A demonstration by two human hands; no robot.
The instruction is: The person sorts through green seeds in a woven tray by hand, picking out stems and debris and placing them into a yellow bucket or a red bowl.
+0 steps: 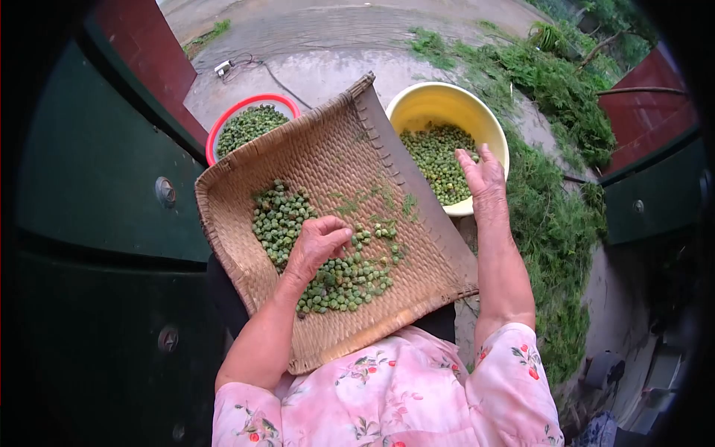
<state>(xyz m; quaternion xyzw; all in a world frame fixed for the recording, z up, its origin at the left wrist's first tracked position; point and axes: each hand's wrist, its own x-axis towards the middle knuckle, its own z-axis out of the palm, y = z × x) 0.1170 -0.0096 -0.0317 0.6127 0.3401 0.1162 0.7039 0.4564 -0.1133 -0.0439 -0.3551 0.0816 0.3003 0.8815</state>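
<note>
A woven winnowing basket (432, 276) rests across my lap, tilted, with a heap of small round green fruits or cones (279, 216) and a few green needle-like sprigs (387, 195) on it. My left hand (320, 242) is over the heap, its fingers curled and thumb pressed in; whatever they pinch, if anything, is hidden. My right hand (482, 175) is held above the near right rim of a yellow tub (417, 112), fingers apart and nothing visible in them. Many more of the green fruits (439, 156) fill the bottom of this tub.
A red-rimmed basin (217, 132) of similar green fruits stands behind the basket's left edge. Cut feathery green branches (547, 246) cover the ground on the right. Dark green door panels (104, 164) flank the left side. A cable with a white plug (223, 68) lies on the concrete.
</note>
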